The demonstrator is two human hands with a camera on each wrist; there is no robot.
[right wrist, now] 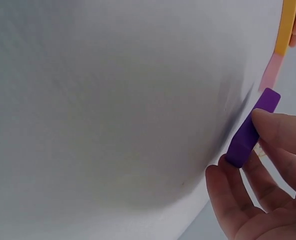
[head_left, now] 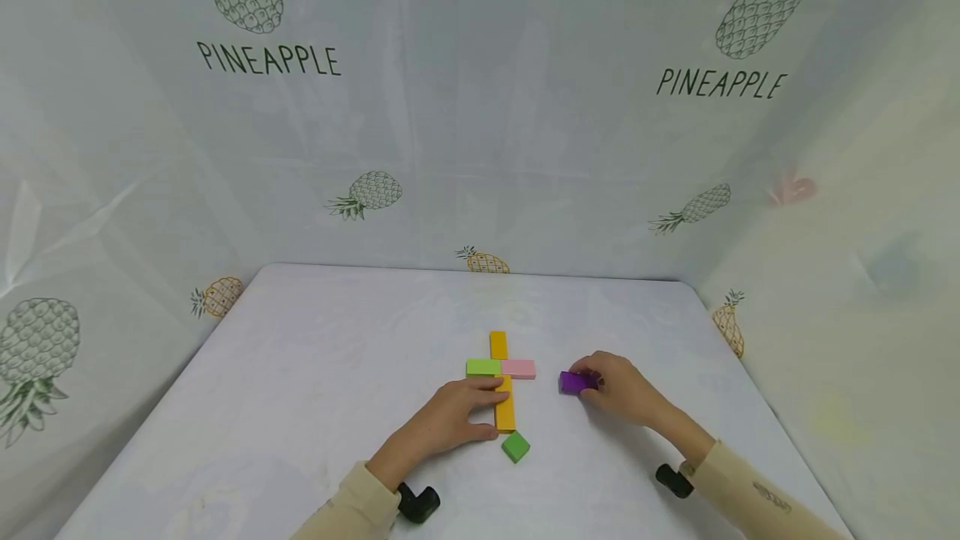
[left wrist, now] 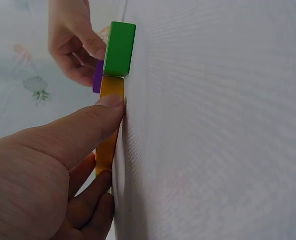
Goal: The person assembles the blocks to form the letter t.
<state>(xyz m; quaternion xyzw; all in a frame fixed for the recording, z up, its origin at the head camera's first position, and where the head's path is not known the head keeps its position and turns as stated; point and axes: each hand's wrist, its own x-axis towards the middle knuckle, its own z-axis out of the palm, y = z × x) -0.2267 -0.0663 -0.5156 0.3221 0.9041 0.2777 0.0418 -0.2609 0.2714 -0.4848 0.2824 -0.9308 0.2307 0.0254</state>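
Observation:
Several coloured blocks form a cross on the table. A yellow block stands at its far end, with a light green block and a pink block side by side below it. My left hand holds the long yellow stem block, thumb near its close end and fingertips farther up. At that end a green block sits turned at an angle. Right of the cross, my right hand pinches a purple block, also seen as a purple block in the right wrist view.
The white table has its back edge against a hanging pineapple-print cloth, which also runs along both sides. Black wrist devices sit under the left cuff and right cuff.

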